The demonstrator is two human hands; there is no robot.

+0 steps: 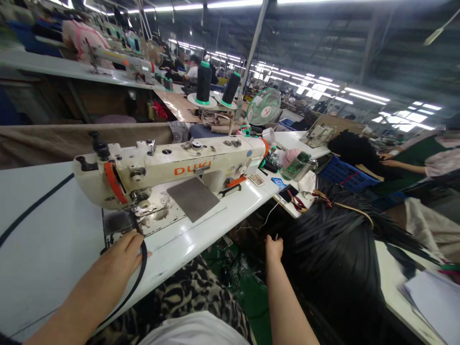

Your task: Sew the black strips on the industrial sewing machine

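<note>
A black strip point(144, 258) curves lengthwise from the left edge across a white table point(46, 249), pinched by the nearer left hand point(124, 254) beside the sewing machine point(161, 167), while the right hand point(274, 249), well apart, curls round a metal-tipped object point(276, 236) near a black bundle point(334, 258) beneath the room's ceiling lights point(235, 4)

Orange "DUKI" lettering point(185, 169), partly covered, on the white sewing machine point(161, 163)

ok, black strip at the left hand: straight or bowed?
Bowed. Just past the left hand, the black strip arcs outward, then curves back toward the forearm.
</note>
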